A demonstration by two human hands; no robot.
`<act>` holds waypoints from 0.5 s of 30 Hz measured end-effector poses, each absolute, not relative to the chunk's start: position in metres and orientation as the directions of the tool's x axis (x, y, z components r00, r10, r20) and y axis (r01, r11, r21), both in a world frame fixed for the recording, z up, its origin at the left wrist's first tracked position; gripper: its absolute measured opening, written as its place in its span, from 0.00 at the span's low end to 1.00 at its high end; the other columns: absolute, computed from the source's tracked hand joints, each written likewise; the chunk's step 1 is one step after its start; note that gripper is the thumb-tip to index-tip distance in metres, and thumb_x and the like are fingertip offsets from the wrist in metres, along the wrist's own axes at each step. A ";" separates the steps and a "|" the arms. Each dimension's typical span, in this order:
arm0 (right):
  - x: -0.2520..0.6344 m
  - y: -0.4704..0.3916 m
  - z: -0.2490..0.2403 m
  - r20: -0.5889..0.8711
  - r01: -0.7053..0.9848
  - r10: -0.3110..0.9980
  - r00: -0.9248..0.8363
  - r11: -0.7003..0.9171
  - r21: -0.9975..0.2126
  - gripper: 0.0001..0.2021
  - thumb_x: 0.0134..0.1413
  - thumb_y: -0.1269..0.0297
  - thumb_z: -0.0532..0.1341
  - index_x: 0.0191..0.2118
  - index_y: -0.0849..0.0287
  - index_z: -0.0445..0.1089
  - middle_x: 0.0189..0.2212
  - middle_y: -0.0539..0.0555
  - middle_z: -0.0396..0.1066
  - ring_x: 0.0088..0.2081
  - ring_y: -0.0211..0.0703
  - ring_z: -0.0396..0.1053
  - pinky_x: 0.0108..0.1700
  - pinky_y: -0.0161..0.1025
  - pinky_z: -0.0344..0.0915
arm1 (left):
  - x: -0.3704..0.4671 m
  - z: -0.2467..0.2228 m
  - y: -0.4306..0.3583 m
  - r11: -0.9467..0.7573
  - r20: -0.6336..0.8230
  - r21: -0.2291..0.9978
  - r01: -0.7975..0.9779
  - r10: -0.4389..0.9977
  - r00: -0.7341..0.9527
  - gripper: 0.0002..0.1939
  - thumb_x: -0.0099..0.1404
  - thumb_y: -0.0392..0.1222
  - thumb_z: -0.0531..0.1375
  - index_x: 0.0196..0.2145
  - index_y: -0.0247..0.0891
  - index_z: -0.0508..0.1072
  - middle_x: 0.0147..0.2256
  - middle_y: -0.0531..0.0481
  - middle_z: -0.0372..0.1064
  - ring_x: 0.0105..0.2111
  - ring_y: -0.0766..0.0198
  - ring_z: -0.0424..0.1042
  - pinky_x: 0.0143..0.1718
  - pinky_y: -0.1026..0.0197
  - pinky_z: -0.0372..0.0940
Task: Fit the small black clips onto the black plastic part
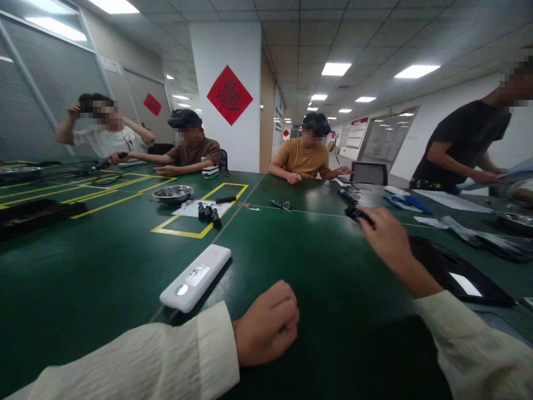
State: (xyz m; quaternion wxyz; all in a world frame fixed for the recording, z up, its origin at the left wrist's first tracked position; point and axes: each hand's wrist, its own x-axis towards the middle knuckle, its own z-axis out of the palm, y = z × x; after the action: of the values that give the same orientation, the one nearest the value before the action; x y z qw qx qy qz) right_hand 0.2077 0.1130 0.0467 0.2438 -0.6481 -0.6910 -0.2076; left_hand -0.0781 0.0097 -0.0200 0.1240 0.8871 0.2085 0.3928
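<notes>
The right hand (387, 238) reaches out over the right side of the green table (308, 253), its fingers closed on a small black object (353, 214). The thumb and fingers press together around its near end, while the far end sticks out to the left; its exact shape is too small to tell. The left hand (268, 325) is at the near edge, in the middle, with its fingers curled in toward the palm, the knuckles facing up and right; whether anything lies inside the curl cannot be told.

Just left of the left hand, a white oblong device (208, 262) lies flat, slanting away to the right. Farther off, inside a yellow tape outline (183, 232), short black cylinders (215, 218) stand on a white sheet (187, 210), and a metal bowl (172, 193) sits to their left. Green-handled pliers (276, 205) lie in the far middle. To the right of the right hand is a flat black case (441, 261), with grey gloves (491, 240) beyond it.

At the far side sits a person in a mustard shirt (306, 158); another in a black shirt (456, 139) leans over papers at the far right.
</notes>
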 end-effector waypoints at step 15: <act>0.080 0.031 -0.006 0.321 0.230 0.138 -0.937 0.934 0.272 0.19 0.63 0.63 0.46 0.57 0.63 0.58 0.52 0.54 0.66 0.30 0.36 0.68 0.24 0.36 0.62 | -0.075 -0.045 0.010 -0.962 0.547 -0.085 -0.261 -0.264 0.794 0.05 0.55 0.34 0.58 0.22 0.35 0.67 0.24 0.51 0.62 0.29 0.68 0.65 0.48 0.68 0.65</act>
State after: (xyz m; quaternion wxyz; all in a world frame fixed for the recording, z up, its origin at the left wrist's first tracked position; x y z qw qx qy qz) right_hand 0.0796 0.0307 -0.0056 0.1498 -0.0947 -0.9720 -0.1545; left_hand -0.0750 0.0098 -0.0452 -0.0023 0.9472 -0.1386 0.2892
